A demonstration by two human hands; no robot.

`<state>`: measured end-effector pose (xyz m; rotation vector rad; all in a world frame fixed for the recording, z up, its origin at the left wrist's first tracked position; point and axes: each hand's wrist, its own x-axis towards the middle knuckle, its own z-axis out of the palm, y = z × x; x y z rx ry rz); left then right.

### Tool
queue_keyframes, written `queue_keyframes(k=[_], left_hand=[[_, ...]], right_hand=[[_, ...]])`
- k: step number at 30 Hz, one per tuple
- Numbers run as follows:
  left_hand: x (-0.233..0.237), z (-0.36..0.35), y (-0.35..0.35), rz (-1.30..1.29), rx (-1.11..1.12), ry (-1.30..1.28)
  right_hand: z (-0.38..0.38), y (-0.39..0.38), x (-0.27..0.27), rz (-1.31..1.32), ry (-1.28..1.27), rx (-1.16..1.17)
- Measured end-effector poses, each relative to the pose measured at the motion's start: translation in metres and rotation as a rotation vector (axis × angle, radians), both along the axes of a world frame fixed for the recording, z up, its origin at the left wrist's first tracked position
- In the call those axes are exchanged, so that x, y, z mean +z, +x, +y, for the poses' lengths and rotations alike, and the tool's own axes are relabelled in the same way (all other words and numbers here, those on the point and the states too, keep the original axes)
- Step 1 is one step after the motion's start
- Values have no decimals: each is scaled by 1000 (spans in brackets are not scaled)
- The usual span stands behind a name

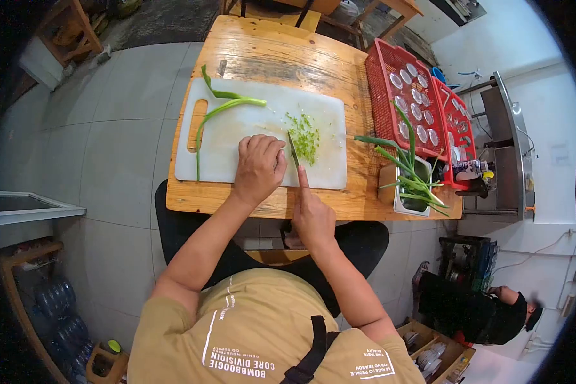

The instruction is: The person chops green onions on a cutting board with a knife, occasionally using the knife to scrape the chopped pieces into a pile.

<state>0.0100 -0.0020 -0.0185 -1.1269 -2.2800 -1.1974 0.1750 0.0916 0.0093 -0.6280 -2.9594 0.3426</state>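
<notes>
My right hand (pixel 313 219) grips a knife (pixel 293 147), its index finger stretched along the top. The blade stands on the white cutting board (pixel 288 93), along the left side of a scatter of chopped green onion (pixel 308 144). Just left of the blade, my left hand (pixel 260 165) rests on the board with curled fingers; whatever is under them is hidden. Long green onion stalks (pixel 233 102) lie at the board's upper left, one reaching down past the handle slot.
A metal container (pixel 411 203) of whole green onions (pixel 413 182) stands at the wooden table's (pixel 262 45) right end. Behind it are red baskets (pixel 381 77) with clear-lidded cups (pixel 416 96). Farther right, a person in black (pixel 470 307) is by a wooden shelf.
</notes>
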Motion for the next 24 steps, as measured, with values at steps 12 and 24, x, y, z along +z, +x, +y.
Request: queue_keyframes(k=[12,24], left_hand=[[-3,1,2,-1,-19,-19],[1,2,1,54,-6,-7]], right_hand=[[28,-57,14,7,-18,-30],[37,-50,33,-41,-11,0]])
